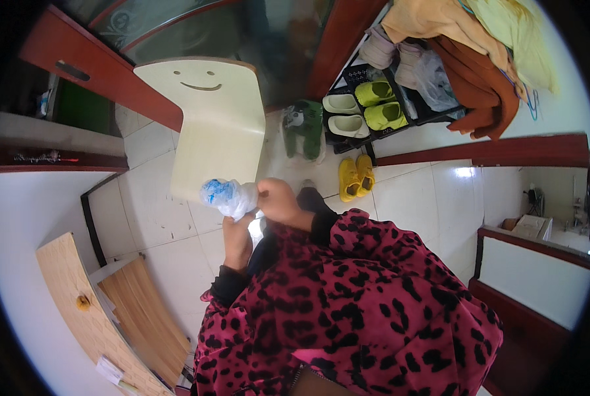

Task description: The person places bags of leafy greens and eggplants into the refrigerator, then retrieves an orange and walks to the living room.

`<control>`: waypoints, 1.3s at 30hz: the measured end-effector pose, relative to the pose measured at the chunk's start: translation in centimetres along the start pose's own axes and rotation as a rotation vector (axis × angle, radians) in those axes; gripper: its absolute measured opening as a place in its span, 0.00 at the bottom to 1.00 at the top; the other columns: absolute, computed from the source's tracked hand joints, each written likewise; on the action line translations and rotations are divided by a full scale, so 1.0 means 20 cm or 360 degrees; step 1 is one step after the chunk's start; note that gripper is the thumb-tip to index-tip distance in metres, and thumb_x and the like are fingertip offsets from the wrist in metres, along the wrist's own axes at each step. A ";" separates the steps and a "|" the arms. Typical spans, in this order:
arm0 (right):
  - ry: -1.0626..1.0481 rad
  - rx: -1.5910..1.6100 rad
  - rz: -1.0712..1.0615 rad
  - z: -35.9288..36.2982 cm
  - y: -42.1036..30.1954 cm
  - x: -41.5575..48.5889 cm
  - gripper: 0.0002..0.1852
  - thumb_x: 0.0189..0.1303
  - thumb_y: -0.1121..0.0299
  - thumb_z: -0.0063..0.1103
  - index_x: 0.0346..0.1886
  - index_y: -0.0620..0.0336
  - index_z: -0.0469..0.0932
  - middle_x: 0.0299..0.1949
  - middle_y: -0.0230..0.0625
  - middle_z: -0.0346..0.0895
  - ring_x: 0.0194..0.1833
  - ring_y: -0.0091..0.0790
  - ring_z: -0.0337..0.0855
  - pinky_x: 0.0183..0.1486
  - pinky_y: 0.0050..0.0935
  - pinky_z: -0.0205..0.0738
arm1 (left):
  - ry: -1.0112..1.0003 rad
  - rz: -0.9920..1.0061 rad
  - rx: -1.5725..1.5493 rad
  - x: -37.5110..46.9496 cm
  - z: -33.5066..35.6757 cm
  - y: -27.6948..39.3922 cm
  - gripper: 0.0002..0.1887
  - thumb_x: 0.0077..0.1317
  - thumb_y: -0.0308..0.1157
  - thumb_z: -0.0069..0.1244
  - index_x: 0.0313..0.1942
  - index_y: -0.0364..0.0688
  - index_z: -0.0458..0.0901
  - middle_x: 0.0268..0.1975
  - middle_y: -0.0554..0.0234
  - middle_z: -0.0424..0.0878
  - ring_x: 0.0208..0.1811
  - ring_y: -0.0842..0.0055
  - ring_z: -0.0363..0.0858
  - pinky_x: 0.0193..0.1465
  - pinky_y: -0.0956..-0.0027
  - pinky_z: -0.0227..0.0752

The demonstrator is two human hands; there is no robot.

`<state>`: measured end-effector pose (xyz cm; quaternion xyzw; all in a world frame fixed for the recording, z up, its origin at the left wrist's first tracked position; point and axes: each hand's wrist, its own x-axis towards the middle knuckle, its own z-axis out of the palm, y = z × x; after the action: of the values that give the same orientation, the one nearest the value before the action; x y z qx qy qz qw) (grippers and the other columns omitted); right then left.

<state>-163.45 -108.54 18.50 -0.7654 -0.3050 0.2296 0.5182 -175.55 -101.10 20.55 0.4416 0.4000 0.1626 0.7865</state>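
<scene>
A white plastic bag (233, 195) with blue print is bunched up between my two hands, above the front of a pale wooden chair seat (215, 153). My left hand (237, 241) grips the bag's lower end from beneath. On the bag's right side, my right hand (279, 200) has its fingers closed around the gathered plastic. What the bag holds, if anything, is hidden by the crumpled film. The chair's backrest (201, 81) has a smiling face cut into it.
To the right of the chair stands a black shoe rack (347, 141) with several shoes and a clear bag. Yellow shoes (355, 177) rest on the tiled floor, near a green bag (302, 129). Wooden shelves (141, 317) jut from the left wall. Clothes (478, 74) hang upper right.
</scene>
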 end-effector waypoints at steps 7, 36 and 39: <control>-0.0199 0.1315 0.0754 0.00 -0.11 -0.06 0.04 0.56 0.79 0.62 0.34 0.69 0.80 0.28 0.33 0.80 0.22 0.21 0.75 0.25 0.21 0.70 | -0.0309 0.0071 0.0287 -0.01 -0.07 0.11 0.24 0.58 0.20 0.53 0.57 0.36 0.74 0.50 0.63 0.80 0.52 0.75 0.78 0.56 0.69 0.70; -0.0820 -0.0023 0.0134 0.07 -0.19 -0.24 0.13 0.62 0.65 0.56 0.40 0.68 0.78 0.36 0.53 0.82 0.39 0.48 0.83 0.44 0.40 0.74 | -0.0259 0.0152 -0.0450 -0.30 -0.14 0.03 0.33 0.63 0.24 0.58 0.64 0.44 0.57 0.56 0.60 0.72 0.57 0.71 0.73 0.60 0.63 0.70; -0.0836 -0.0035 0.0047 0.04 -0.25 -0.24 0.12 0.59 0.67 0.56 0.38 0.69 0.79 0.35 0.57 0.80 0.40 0.60 0.81 0.43 0.49 0.72 | -0.0035 0.0326 -0.0333 -0.27 -0.10 0.04 0.33 0.64 0.24 0.58 0.64 0.44 0.57 0.54 0.63 0.73 0.54 0.73 0.74 0.56 0.66 0.71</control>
<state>-168.56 -109.96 22.99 -0.6894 -0.4204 0.4245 0.4096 -180.36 -102.88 23.18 0.3974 0.3249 0.2780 0.8119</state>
